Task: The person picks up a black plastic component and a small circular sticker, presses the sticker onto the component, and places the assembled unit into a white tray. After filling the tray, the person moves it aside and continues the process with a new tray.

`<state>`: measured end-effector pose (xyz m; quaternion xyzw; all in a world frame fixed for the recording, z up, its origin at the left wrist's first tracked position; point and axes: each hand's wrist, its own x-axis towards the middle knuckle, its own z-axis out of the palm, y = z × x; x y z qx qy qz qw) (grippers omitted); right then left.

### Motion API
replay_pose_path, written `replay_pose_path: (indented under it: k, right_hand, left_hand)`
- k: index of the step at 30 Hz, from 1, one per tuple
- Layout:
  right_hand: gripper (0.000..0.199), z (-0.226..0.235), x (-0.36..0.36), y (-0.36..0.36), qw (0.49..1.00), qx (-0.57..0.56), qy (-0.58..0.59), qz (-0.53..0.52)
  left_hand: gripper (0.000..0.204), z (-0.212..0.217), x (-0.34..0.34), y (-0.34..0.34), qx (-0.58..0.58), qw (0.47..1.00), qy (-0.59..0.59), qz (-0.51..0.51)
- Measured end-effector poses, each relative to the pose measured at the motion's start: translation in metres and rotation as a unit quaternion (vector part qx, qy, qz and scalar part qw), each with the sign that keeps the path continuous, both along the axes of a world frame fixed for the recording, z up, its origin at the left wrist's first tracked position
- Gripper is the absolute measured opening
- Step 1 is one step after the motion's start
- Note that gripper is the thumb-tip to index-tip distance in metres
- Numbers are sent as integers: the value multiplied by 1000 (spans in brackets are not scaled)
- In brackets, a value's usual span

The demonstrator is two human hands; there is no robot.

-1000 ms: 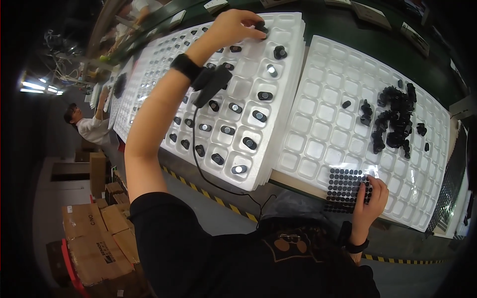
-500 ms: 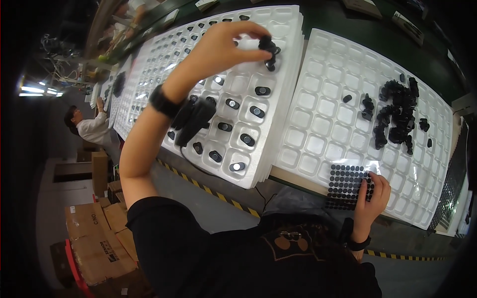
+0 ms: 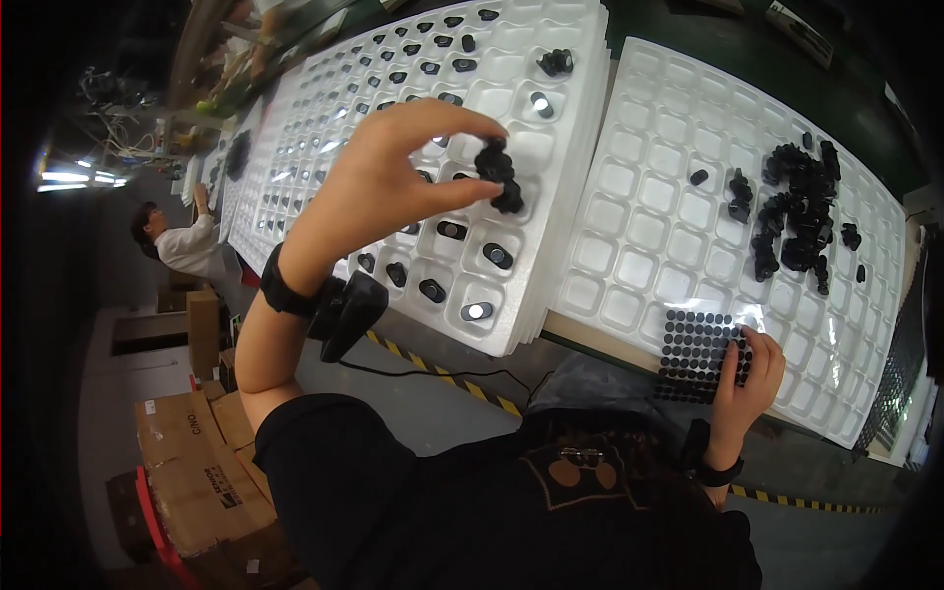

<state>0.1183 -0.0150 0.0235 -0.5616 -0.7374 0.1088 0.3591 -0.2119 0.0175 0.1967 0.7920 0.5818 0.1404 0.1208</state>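
Note:
My left hand (image 3: 388,172) is above the white moulded tray (image 3: 580,118) on the left, with thumb and fingers closed around a cluster of small black parts (image 3: 498,177). Below and around it, small oval black parts sit singly in the tray's cells, some showing bright tops. Another black clump (image 3: 556,62) lies in a cell near the tray's far right edge. At the near edge of the second white tray (image 3: 600,300), my right hand (image 3: 750,383) has its fingers curled onto a clear sheet of round black dots (image 3: 693,349). Whatever lies under those fingertips is hidden.
A heap of black parts (image 3: 801,206) covers part of the right tray, with a few loose pieces around it. A co-worker (image 3: 182,241) sits at the far left. Cardboard boxes (image 3: 192,452) stand lower left. A dark cable (image 3: 423,373) hangs beside the left tray.
My left hand has come nearer along the left tray, uncovering the clump in the far cell. The view has shifted slightly. My right hand stays at the dotted sheet.

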Motion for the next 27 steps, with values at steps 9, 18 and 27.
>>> replay_pose_path:
  k: [9,18,27]
  right_hand:
    - [18,-2,0,0,1000,-13,-16,0]
    - [17,-5,0,0,1000,19,-13,0]
    - [17,-5,-1,-4,1000,29,-9,4]
  left_hand:
    - [32,5,-5,-33,-41,996,-66,33]
    - [32,1,-26,-54,31,985,-124,120]
    - [31,-6,-32,-65,53,976,-129,169]
